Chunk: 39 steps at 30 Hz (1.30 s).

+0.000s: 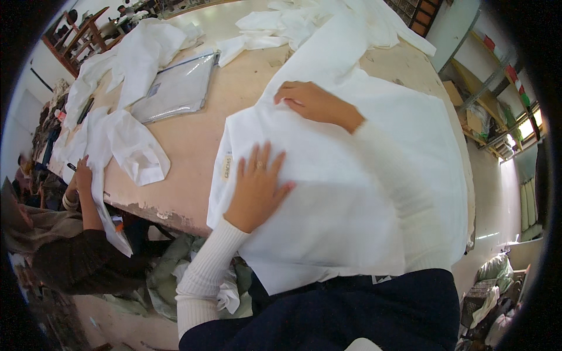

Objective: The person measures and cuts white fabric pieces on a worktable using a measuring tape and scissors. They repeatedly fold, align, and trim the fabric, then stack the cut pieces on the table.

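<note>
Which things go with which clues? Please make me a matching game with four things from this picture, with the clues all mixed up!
Things:
1. Left hand
2. Right hand
3. Clear flat pouch
4. Small label

Clues:
A. Beige, near the left edge of the big white cloth
B. Curled, at the far part of the big white cloth
C. Spread out, palm down
D. Lying on the table

Pairs: 1-C, 2-B, 3-D, 4-A

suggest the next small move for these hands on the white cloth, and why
Perhaps smooth the white cloth with the left hand: it lies flat there, fingers spread, faint creases show nearby, and the right hand, fingers curled farther up, could steady the cloth.
</note>
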### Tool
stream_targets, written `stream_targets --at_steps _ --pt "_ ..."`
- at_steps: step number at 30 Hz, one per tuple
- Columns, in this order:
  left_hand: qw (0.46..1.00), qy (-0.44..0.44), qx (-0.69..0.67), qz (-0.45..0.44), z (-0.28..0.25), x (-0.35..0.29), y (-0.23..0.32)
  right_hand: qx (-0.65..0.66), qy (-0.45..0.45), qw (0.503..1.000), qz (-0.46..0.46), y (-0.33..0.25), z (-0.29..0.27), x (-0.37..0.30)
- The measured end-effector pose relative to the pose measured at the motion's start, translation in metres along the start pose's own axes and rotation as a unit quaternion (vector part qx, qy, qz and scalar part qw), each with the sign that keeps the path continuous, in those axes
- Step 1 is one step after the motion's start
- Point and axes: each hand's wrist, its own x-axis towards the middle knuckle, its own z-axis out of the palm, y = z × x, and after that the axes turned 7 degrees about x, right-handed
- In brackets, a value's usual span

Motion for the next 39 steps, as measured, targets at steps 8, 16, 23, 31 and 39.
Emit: stream_targets --at_steps 8,16,23,31,39 --pt "0.997 -0.064 -0.051 0.012 -0.014 0.047 -0.038 0.023 0.067 0.987 0.145 0.053 0.045 0.063" --pt "0.974 -0.076 -0.163 -0.139 0.012 0.103 -0.134 0.065 0.126 0.983 0.115 0.058 0.066 0.054" --pt "0.984 0.023 -0.105 -0.144 0.023 0.090 -0.133 -0.022 0.141 0.987 0.076 0.064 0.067 0.055" --pt "0.992 0.019 -0.120 -0.036 -0.022 0.028 -0.120 0.006 -0.099 0.992 0.079 -0.066 0.042 0.016" --pt "0.992 -0.046 -0.118 -0.014 -0.009 0.013 -0.131 -0.022 -0.170 0.984 0.054 -0.094 0.054 -0.012"
